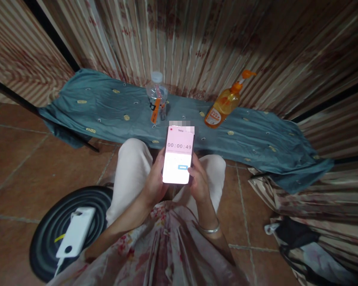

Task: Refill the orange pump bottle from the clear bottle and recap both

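Upright above my lap is a smartphone [178, 159], its lit screen reading 00:00:49 with a small blue button low on the right. My left hand [155, 178] grips its left edge. Around the right edge closes my right hand [199, 179], its thumb at the screen beside the blue button. Beyond the phone, a clear plastic bottle [157, 93] with a white cap and an orange label stands on the teal cloth [116, 113]. To its right is an orange pump bottle [223, 104], appearing tilted in this view.
On the tiled floor at lower left, a round black ribbed stool [41, 242] carries a white power bank [76, 234] with a cable. Striped curtains [191, 47] hang behind the cloth-covered surface. Dark bars run at both sides. A black bag-like item [298, 234] lies at lower right.
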Demonstrator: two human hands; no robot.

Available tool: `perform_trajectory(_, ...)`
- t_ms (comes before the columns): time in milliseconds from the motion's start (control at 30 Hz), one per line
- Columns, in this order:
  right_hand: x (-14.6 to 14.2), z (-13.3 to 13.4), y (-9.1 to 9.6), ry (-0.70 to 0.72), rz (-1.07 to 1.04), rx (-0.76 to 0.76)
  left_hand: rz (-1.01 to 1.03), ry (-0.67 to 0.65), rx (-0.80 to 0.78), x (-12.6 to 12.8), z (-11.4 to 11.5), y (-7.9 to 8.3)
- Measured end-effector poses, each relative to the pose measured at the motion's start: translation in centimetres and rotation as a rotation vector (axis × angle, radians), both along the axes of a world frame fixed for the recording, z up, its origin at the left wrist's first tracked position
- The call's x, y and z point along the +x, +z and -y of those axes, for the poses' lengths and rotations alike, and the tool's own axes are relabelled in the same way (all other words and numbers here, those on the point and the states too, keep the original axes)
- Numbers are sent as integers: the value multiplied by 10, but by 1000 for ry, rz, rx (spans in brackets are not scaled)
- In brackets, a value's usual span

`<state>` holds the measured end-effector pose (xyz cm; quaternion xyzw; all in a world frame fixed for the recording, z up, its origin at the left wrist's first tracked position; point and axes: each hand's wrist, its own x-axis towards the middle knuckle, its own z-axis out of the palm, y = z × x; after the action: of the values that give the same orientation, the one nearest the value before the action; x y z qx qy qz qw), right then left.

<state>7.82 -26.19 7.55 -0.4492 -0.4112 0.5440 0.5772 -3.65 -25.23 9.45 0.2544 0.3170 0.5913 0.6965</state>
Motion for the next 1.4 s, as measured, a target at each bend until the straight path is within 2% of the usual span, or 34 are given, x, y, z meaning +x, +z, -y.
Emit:
perform_trajectory(267, 2, -2, -5, 9, -13, 5, 7, -7, -27, 1, -2, 2)
perform_trajectory(600, -3, -1, 7, -12, 87, 13, -29, 10, 21, 0, -3, -3)
perform_trajectory(900, -4, 1, 3, -32, 98, 6, -25, 4, 2, -1, -1, -4)
perform_trajectory(1100, -6, 3, 1, -61, 100, -3, -43, 20, 47, -1, -1, -8)
perform_trajectory(1400, -3, 4, 0, -52, 122, 10, -8, 2, 18, -1, 2, -3)
